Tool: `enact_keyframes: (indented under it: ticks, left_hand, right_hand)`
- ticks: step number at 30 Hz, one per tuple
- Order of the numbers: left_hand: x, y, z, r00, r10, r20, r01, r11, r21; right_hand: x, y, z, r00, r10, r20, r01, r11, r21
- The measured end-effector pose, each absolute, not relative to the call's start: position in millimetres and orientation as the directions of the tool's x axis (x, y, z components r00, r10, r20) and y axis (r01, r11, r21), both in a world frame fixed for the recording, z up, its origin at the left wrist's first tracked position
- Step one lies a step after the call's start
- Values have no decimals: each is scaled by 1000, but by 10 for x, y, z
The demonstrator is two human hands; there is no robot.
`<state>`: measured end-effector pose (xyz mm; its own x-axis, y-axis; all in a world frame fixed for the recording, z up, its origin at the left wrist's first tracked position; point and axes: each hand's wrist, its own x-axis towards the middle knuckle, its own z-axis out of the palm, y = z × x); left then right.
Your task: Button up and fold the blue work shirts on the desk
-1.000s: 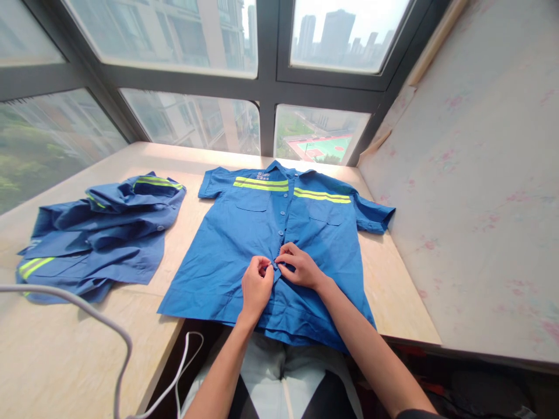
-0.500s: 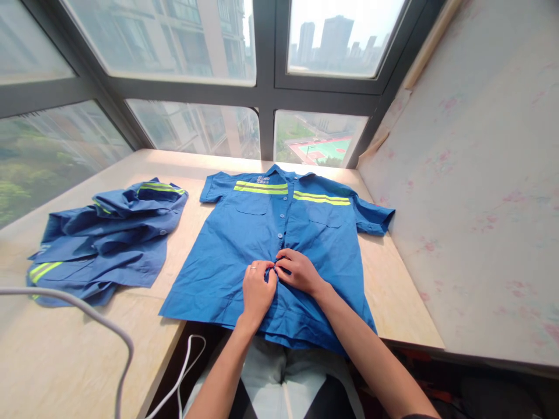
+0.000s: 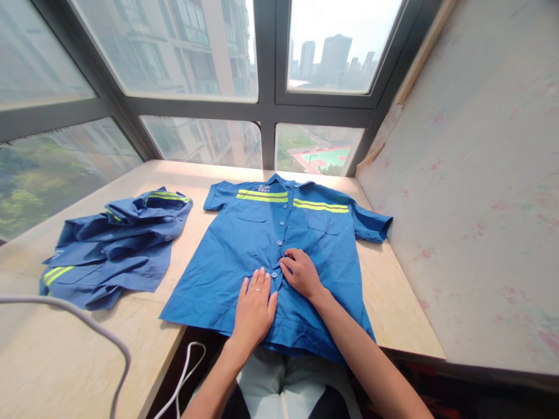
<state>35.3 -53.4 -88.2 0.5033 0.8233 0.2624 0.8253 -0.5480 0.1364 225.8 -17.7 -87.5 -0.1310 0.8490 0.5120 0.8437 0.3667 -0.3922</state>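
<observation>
A blue short-sleeved work shirt [image 3: 213, 256] lies spread front side up, its collar toward the window and yellow reflective stripes across the chest. Buttons run down its front opening; the lowest one showing is a button [image 3: 274, 274] between my two hands. My left hand [image 3: 254, 308], with a ring on one finger, rests flat on the shirt just left of that button, fingers stretched out. Bent at the fingers, my right hand [image 3: 301, 273] pinches the edge of the shirt's front opening slightly above and right of the same button. Its fingertips partly hide the cloth there.
A second blue shirt [image 3: 131, 250] with yellow stripes lies crumpled to the left on the pale wooden surface [image 3: 406, 297]. A grey cable [image 3: 100, 331] arches across the left front, and a white cable [image 3: 186, 372] hangs below the edge. Windows and a flowered wall border the surface.
My left hand has let go of the front opening and flattened on the shirt, a little lower. The lowest button between my hands now shows. My right hand stays at the edge. The view has tilted slightly upward.
</observation>
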Motion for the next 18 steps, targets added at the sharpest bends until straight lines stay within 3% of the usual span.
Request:
enact_keyframes:
  ticks: [8, 13, 18]
  left_hand:
    - [334, -534, -942, 532, 807, 256, 824, -563, 62]
    - [279, -537, -994, 563, 784, 262, 802, -595, 57]
    - [280, -539, -987, 558, 789, 256, 805, -590, 66]
  right_hand:
    - [2254, -178, -880, -36, 853, 521, 946, 197, -257]
    - [2254, -159, -906, 104, 860, 499, 947, 67, -313]
    - [2299, -82, -848, 243, 900, 362, 926, -104, -363]
